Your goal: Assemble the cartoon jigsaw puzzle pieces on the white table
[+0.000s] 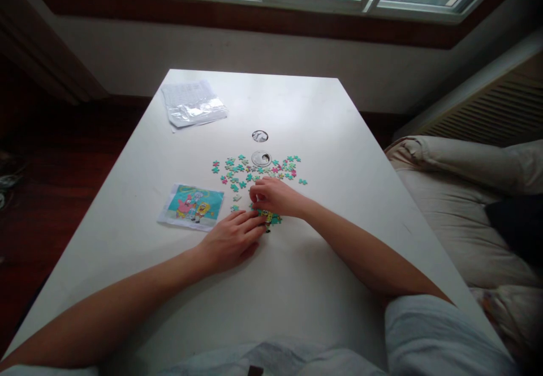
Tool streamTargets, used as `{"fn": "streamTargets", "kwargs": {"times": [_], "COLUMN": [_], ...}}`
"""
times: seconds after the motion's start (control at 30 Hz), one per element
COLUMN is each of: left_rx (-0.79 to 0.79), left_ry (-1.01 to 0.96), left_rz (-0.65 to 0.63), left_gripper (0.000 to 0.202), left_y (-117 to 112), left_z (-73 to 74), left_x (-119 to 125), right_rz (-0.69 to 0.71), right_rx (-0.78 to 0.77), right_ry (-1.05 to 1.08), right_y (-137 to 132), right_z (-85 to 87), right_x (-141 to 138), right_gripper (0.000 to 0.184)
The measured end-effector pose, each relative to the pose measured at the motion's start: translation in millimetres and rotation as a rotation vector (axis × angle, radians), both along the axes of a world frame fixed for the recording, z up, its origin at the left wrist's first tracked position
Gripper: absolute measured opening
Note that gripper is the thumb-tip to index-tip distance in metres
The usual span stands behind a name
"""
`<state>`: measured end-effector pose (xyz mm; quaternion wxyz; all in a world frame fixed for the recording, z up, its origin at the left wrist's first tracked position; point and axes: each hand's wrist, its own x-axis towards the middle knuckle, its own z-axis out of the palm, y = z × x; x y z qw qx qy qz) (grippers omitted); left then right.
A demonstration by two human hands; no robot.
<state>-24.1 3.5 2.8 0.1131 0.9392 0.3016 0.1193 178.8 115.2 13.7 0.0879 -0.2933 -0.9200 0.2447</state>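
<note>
A small joined patch of jigsaw puzzle (275, 218), with a yellow cartoon figure on teal, lies in front of me, partly covered by my hands. My left hand (233, 239) rests palm down at its left side, fingers stretched out and fingertips touching it. Over the patch's upper edge is my right hand (278, 196), its fingers curled and pinched together; what is between the fingertips is hidden. Loose puzzle pieces (249, 177), mostly teal with some pink, are scattered just beyond my hands. Left of them lies a picture sheet (195, 206) showing cartoon figures.
The white table (297, 285) has two round openings, a ringed one (261, 158) beside the pieces and a smaller hole (260, 136) behind. A clear plastic bag with papers (193, 104) lies at the far left. A beige couch (462, 217) stands on the right.
</note>
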Motion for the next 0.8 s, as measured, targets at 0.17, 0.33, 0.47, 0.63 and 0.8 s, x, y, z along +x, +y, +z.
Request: {"fn": "streamTargets", "kwargs": {"times": [0.17, 0.33, 0.47, 0.63, 0.8], "left_rx": [0.001, 0.009, 0.017, 0.018, 0.005], "left_ry": [0.0, -0.002, 0.0, 0.006, -0.003], "left_rz": [0.002, -0.001, 0.005, 0.001, 0.005], "left_gripper": [0.039, 0.036, 0.036, 0.035, 0.034], "left_y": [-0.8, -0.9, -0.2, -1.3, -2.5], "left_z": [0.2, 2.6, 3.9, 5.4, 5.5], "left_x": [0.5, 1.0, 1.8, 2.8, 2.1], "right_rz": [-0.017, -0.054, -0.127, -0.147, -0.127], "right_rx": [-0.014, 0.005, 0.033, 0.039, 0.074], "right_ry": [-0.026, -0.028, -0.015, -0.011, -0.008], "right_y": [0.3, -0.8, -2.4, -2.2, -5.3], "right_z": [0.9, -2.0, -5.4, -7.0, -7.2], "right_x": [-1.6, -2.9, -6.3, -8.1, -6.7], "right_gripper": [0.003, 0.004, 0.003, 0.008, 0.015]}}
